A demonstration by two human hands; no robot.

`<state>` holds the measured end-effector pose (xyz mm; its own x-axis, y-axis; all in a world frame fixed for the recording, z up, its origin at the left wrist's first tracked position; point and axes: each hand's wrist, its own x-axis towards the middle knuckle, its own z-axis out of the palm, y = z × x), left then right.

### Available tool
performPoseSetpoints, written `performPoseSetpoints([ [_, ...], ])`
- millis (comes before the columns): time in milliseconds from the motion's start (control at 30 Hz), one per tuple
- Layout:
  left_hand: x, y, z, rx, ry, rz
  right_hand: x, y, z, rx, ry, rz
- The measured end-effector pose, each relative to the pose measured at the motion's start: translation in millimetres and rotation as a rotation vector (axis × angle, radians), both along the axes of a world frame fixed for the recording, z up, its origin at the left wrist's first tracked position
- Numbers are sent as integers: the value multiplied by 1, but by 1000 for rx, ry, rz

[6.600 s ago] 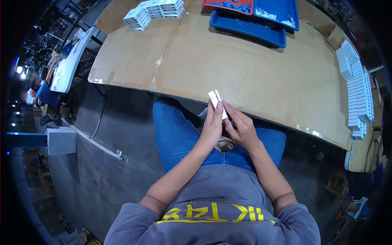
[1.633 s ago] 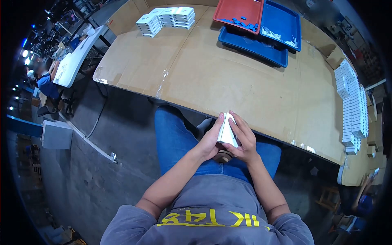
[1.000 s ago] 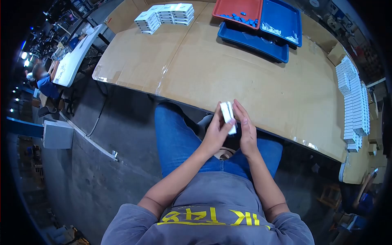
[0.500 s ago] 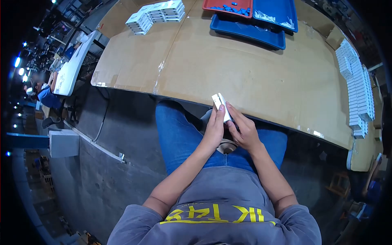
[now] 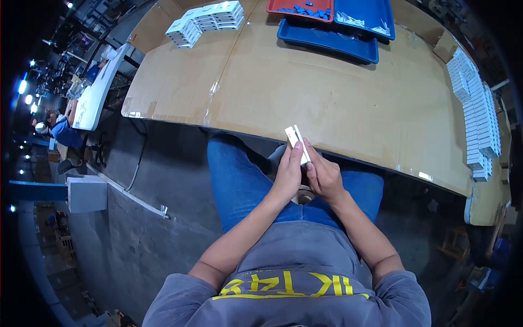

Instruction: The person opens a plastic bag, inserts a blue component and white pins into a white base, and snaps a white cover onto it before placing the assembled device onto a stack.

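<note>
A small white rectangular plastic piece (image 5: 297, 143) is held tilted between both hands, just in front of the table's near edge and above my lap. My left hand (image 5: 289, 171) is closed round its left side, with the thumb lying along its face. From the right, my right hand (image 5: 323, 173) grips the same piece, fingers behind it and thumb near its lower end. A dark slit runs lengthwise along the piece. Its lower part is hidden by the fingers.
The cardboard-covered table (image 5: 283, 92) bears stacked white pieces (image 5: 204, 23) at back left and long stacks (image 5: 474, 117) at right. A red tray (image 5: 305, 11) holds blue parts; a blue tray (image 5: 364, 19) holds white parts. Another blue tray (image 5: 327, 42) sits in front. A person (image 5: 64, 129) sits far left.
The white piece has turned slightly in my hands and shifted a little to the right. My right thumb has moved up slightly along it.
</note>
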<state>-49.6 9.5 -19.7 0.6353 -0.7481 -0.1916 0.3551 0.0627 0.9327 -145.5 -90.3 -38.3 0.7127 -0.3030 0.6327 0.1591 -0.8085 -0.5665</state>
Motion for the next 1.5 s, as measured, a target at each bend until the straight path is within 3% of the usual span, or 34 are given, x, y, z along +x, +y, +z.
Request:
performPoseSetpoints([
  [200, 2, -1, -1, 37, 30, 27, 2, 2, 8, 53, 6, -35],
  [300, 12, -2, 0, 96, 287, -22, -5, 0, 21, 469, 266, -38],
  [467, 32, -6, 22, 228, 350, -124, 3, -3, 16, 562, 144, -47],
  [667, 35, -1, 22, 103, 401, -188, 2, -6, 28, 667, 130, -67],
  [767, 25, -2, 22, 61, 54, -47, 2, -11, 24, 680, 78, -59],
  [800, 31, 3, 22, 3, 126, -114, 3, -13, 21, 672, 49, -51],
  [900, 37, 3, 12, -13, -318, -176, 4, -11, 26, 908, 31, -38],
  [933, 37, 3, 16, -14, -313, -185, 3, -12, 29, 1047, 52, -37],
  [1267, 35, 4, 29, -164, -400, -272, 5, -14, 58, 1290, 152, 66],
  [1367, 41, 9, 20, -149, -652, -266, 6, -13, 56, 1317, 143, 62],
  [1467, 31, 1, 17, -280, -98, -109, 9, -4, 48, 1262, 39, 88],
  [1500, 29, -1, 17, -241, -107, -95, 10, 1, 46, 1224, -2, 132],
])
